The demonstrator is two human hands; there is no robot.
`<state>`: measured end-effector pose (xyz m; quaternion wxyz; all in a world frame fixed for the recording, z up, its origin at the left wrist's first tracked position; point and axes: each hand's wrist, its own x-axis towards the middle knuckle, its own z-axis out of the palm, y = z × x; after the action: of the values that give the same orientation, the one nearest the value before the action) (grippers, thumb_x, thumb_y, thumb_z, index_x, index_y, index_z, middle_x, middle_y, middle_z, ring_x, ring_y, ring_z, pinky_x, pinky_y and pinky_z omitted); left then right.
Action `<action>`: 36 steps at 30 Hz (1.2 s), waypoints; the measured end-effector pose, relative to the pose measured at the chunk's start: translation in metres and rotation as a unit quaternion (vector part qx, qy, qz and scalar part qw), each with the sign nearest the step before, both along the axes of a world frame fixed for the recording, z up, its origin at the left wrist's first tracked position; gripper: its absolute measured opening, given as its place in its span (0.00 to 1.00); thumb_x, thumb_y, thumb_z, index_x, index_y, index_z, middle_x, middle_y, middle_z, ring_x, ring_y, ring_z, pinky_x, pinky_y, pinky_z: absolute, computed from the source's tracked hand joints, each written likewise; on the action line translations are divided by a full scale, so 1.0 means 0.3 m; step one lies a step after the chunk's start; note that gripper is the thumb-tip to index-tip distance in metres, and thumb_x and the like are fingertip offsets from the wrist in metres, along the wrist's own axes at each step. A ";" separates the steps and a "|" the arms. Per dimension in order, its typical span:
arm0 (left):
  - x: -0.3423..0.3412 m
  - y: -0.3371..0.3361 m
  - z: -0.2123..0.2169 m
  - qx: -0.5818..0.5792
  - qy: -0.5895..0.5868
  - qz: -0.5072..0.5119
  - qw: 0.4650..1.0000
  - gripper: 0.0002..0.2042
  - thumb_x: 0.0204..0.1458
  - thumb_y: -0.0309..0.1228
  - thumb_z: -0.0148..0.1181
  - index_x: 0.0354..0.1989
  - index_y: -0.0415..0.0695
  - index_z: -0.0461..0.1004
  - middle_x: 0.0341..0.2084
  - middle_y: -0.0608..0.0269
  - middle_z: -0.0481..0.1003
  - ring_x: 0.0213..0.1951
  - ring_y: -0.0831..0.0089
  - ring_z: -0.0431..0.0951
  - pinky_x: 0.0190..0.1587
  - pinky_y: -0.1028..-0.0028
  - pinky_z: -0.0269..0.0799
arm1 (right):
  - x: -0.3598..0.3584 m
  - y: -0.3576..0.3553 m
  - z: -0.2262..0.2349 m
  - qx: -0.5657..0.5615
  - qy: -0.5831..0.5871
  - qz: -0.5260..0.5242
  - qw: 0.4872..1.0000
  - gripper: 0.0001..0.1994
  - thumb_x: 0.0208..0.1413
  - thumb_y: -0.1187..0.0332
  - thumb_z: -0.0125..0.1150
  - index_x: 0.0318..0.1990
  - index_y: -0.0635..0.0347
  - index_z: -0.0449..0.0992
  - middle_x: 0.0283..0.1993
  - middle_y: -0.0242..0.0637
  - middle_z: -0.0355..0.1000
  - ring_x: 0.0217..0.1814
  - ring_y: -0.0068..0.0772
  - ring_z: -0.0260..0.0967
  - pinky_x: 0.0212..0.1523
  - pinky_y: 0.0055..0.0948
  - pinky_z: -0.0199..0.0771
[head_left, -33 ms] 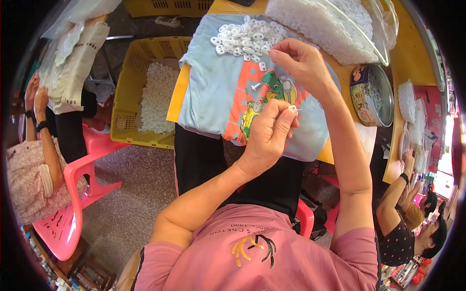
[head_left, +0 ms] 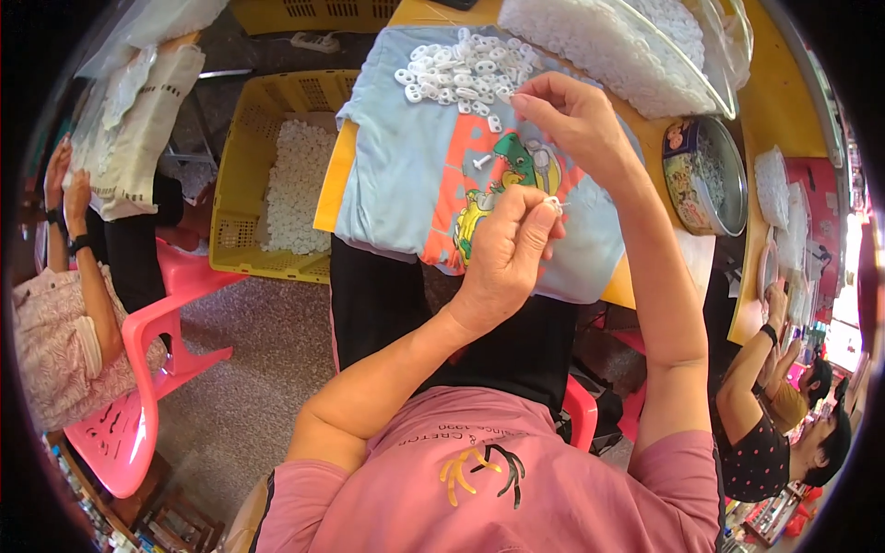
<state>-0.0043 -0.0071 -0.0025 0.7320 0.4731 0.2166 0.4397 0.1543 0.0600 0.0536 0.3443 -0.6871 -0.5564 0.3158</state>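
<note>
My left hand (head_left: 507, 247) is closed in a pinch over the printed cloth. Between its thumb and forefinger sits a small white plastic piece (head_left: 552, 204) with a thin pin sticking out to the right; the fingers cover much of it. My right hand (head_left: 573, 118) reaches to the right edge of a pile of small white two-holed plastic pieces (head_left: 468, 64). Its thumb and forefinger close on one white piece (head_left: 504, 95) there. A loose white peg-shaped part (head_left: 482, 161) lies on the light blue cloth (head_left: 387, 138), between the pile and my left hand.
A large clear bag of white parts (head_left: 608, 55) lies at the back right. A round tin (head_left: 684, 175) with small metal-looking bits stands right of the cloth. The yellow crate (head_left: 226, 221) on the left holds white parts. Other people sit at both sides; a pink chair (head_left: 138, 405) stands left.
</note>
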 end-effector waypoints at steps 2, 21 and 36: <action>0.002 0.003 0.002 0.006 0.004 0.008 1.000 0.08 0.67 0.31 0.48 0.40 0.40 0.67 0.27 0.67 0.72 0.25 0.84 0.67 0.28 0.82 0.65 | 0.037 -0.020 -0.006 -0.018 0.028 -0.004 0.999 0.10 0.58 0.65 0.62 0.38 0.66 0.78 0.31 0.25 0.74 0.30 0.14 0.66 0.31 0.20 0.68; 0.003 0.001 -0.012 0.020 0.001 0.005 1.000 0.08 0.67 0.32 0.47 0.39 0.40 0.66 0.27 0.67 0.71 0.25 0.84 0.67 0.30 0.81 0.66 | -0.039 0.112 -0.100 0.196 -0.253 0.113 0.941 0.10 0.55 0.63 0.64 0.38 0.60 0.79 0.36 0.37 0.74 0.32 0.34 0.71 0.34 0.32 0.71; 0.004 0.000 0.006 -0.008 -0.002 -0.008 1.000 0.07 0.67 0.32 0.46 0.41 0.42 0.67 0.29 0.69 0.72 0.27 0.86 0.66 0.30 0.84 0.65 | 0.050 -0.230 0.061 -0.039 0.351 -0.040 0.935 0.12 0.60 0.66 0.62 0.47 0.62 0.75 0.35 0.30 0.73 0.28 0.12 0.65 0.28 0.17 0.69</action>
<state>-0.0033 -0.0072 -0.0007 0.7394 0.4684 0.2147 0.4333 0.1692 -0.0090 0.0719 0.5028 -0.5669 -0.3596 0.5445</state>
